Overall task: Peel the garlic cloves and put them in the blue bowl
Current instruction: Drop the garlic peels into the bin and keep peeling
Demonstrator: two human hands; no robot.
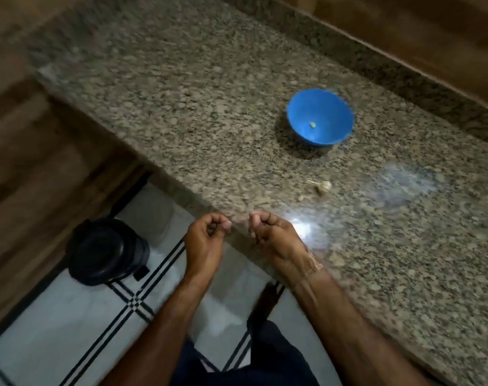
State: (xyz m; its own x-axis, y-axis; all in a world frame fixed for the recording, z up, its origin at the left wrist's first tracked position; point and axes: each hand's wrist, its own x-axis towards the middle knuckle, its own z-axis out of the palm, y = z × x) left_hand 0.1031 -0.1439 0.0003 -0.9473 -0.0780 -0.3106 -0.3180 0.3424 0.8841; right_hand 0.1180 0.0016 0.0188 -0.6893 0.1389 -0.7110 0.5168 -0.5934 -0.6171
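Note:
The blue bowl (pixel 332 129) stands on the granite counter (pixel 181 93), to the right of its middle. One small pale peeled clove (pixel 312 124) lies inside it. The garlic bulb (pixel 323 186) with a loose bit of skin lies on the counter nearer to me, below the bowl. My left hand (pixel 206 238) and my right hand (pixel 270 235) hover side by side at the counter's front edge. Both have their fingers curled inward toward the thumbs. Nothing shows inside either hand. The picture is blurred.
A black round container (pixel 106 250) stands on the white tiled floor (pixel 70 330) to the left of my hands. Wooden cabinet fronts (pixel 28 162) run along the left. A raised granite ledge (pixel 404 71) and a wooden wall bound the counter at the back right.

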